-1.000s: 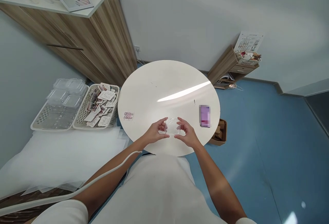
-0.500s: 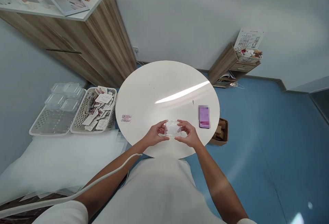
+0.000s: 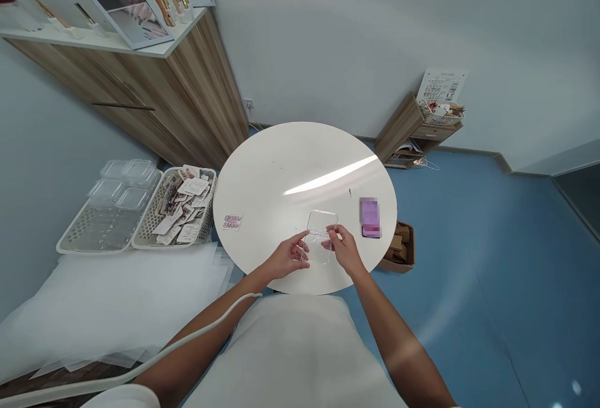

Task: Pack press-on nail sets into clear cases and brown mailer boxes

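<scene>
A clear plastic box (image 3: pixel 319 233) is opened out between my hands over the near part of the round white table (image 3: pixel 262 177), its lid folded away from me. My left hand (image 3: pixel 291 255) holds its left edge between thumb and fingers. My right hand (image 3: pixel 343 247) grips the right edge near the fold. To the left on the table lies a small sheet of pinkish pieces (image 3: pixel 232 222). A phone with a purple screen (image 3: pixel 370 217) rests at the right.
At the left, one white basket holds clear boxes (image 3: pixel 134 199) and another basket (image 3: pixel 135 239) holds printed cards (image 3: pixel 187 211). A cardboard box (image 3: pixel 410 245) stands on the floor beyond the table's right edge. A white cable crosses my left forearm.
The clear box was closed and has been opened, its lid swung away from me. My right hand has shifted along its right side. The camera view has tilted slightly upward.
</scene>
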The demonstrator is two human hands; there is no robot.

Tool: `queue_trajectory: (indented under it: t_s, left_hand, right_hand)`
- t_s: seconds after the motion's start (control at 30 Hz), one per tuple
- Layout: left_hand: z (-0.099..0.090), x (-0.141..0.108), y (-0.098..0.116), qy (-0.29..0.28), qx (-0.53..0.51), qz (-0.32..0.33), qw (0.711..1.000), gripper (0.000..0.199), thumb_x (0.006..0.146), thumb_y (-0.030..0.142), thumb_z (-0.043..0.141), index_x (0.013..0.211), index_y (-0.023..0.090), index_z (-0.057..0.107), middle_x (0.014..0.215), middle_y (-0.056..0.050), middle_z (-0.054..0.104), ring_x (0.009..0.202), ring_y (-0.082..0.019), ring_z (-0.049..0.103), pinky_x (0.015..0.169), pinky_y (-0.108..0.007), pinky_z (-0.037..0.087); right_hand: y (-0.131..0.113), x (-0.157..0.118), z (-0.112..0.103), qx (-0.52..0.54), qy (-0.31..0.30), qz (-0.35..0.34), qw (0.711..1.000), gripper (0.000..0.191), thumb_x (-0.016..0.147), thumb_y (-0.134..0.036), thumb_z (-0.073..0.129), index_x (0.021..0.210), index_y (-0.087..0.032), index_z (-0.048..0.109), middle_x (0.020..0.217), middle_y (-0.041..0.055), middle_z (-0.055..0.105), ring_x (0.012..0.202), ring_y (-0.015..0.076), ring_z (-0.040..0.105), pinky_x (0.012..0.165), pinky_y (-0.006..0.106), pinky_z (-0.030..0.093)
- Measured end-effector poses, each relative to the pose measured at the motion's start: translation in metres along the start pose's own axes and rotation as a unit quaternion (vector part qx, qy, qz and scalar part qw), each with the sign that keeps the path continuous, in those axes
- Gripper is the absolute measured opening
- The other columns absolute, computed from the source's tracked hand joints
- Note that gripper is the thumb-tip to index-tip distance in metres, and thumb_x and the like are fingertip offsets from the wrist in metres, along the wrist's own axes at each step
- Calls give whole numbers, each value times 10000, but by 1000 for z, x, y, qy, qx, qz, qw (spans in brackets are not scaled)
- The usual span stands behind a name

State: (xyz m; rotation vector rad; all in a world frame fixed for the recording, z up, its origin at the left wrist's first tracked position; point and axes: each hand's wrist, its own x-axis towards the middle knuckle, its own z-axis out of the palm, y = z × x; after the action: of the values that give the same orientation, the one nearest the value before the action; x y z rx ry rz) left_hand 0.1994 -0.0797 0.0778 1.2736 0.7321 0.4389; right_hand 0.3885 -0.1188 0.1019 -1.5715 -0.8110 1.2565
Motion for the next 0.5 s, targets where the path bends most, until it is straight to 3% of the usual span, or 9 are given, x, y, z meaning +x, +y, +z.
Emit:
queue_trajectory:
  t_s: [0.13, 0.3, 0.5]
  left_hand:
    - [3, -6, -1, -1, 17, 11, 1000, 828, 628, 234, 706, 1332, 285, 274, 907, -6, 484, 691, -78, 528, 751, -337, 479]
    - [6, -11, -4, 16, 43, 27, 999, 836, 642, 239, 690, 1345, 293, 241, 903, -4, 488, 689, -79, 529, 760, -354, 483]
    - [6, -9, -8, 45, 71, 41, 996, 833, 650, 222, 663, 1347, 330, 219, 921, 3, 487, 702, -102, 547, 756, -362, 502]
  right_hand:
    - [3, -7, 2, 6, 20, 7, 1000, 425, 734, -492, 528, 1056, -215, 539, 1083, 63, 524, 672, 120, 612, 684, 340, 523]
    - [10, -22, 3, -23, -14, -22, 999, 433, 793, -423, 476, 1188, -248, 476, 1076, 52, 514, 737, 113, 578, 805, 370, 480]
    - [25, -43, 1, -7, -72, -32, 997, 651, 735, -294, 585, 1313, -358, 292, 1274, 58, 409, 1046, 205, 517, 880, 423, 445]
